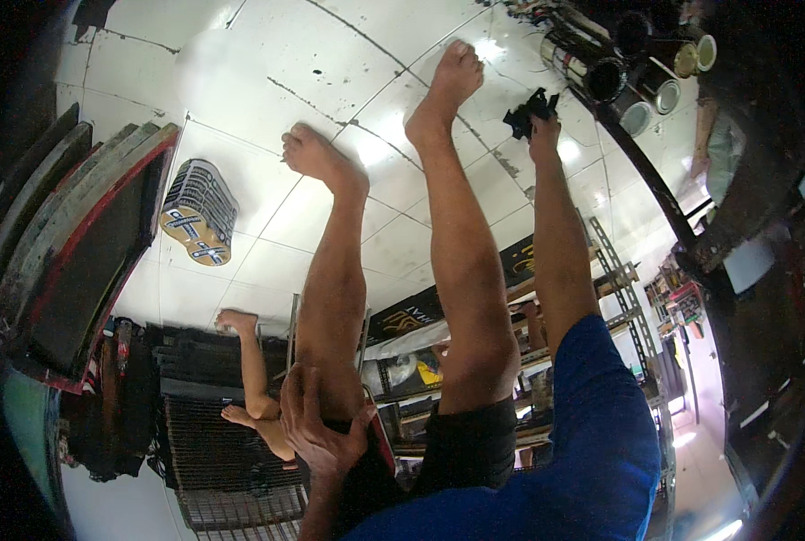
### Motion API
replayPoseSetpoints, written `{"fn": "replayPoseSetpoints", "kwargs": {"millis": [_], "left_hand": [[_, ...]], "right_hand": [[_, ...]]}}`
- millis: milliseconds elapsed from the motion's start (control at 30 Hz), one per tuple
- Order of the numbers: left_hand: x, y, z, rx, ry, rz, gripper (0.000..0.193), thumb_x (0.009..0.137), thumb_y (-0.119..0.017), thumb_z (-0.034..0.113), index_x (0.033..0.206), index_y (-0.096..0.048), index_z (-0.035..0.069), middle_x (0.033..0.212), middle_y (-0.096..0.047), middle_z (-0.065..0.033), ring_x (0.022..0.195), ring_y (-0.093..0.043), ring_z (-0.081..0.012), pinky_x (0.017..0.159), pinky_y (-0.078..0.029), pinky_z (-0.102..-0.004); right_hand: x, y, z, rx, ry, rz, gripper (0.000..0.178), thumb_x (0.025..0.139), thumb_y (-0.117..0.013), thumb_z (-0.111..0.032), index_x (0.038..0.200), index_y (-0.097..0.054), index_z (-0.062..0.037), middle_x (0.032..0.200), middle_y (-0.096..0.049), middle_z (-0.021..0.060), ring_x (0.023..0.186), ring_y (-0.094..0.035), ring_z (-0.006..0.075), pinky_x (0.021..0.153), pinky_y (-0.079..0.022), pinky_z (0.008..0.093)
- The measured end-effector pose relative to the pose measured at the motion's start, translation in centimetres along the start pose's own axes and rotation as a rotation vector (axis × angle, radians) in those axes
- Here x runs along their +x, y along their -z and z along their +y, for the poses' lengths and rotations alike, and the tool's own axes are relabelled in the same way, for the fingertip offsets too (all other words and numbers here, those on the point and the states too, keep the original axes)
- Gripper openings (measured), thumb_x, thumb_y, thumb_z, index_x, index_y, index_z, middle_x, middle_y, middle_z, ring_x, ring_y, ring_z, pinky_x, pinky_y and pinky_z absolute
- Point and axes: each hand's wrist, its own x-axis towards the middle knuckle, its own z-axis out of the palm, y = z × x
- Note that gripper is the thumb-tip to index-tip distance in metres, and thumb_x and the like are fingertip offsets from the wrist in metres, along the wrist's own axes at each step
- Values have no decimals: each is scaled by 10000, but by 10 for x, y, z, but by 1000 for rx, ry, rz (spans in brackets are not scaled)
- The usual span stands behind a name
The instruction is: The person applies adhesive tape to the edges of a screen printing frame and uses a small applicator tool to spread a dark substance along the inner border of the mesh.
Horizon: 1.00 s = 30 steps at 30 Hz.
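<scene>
My right arm, in a blue sleeve, stretches far forward over the tiled floor [393,225]. At its end my right hand [544,137] is closed on a crumpled black cloth [530,112], held close to the white tiles. Most of those fingers are hidden by the cloth and the distance. My left hand [324,435] lies on my left leg near the knee, fingers stretched out and nothing in them. Both of my bare feet rest on the floor, the right foot [457,77] farther forward than the left foot [317,155].
Several dark framed panels [105,261] lean together at the left, beside a printed package [201,212]. Tins [605,79] cluster at the far right, near a dark bar [650,171]. A metal shelf rack [621,298] and another person's bare leg [251,361] are also in view.
</scene>
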Motion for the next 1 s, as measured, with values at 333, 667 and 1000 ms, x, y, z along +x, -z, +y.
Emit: {"fn": "replayPoseSetpoints", "kwargs": {"millis": [333,667,1000], "left_hand": [[0,-6,0,-60,-14,160,755,683,-821,449,1271,-614,23,1352,-538,-261,1261,-496,-470,1042,-395,-590],[-10,3,-12,-449,105,176,693,703,-845,354,1253,-624,-6,1302,-608,-213,1215,-565,-403,1057,-428,-487],[-4,72,-70,-982,-19,196,652,857,-787,247,1338,-523,-104,1311,-591,-219,1201,-565,-314,1051,-418,-390]], "right_hand": [[-54,-2,-40,105,102,-20,265,892,-649,-51,1138,-613,40,991,-662,65,910,-607,171,839,-500,299],[-332,126,-225,305,89,-410,331,896,-617,52,1223,-582,11,1134,-652,74,1015,-612,157,900,-497,281],[-495,358,-493,314,566,-225,473,798,-645,84,1262,-584,18,1122,-662,48,1004,-622,138,911,-506,295]]}}
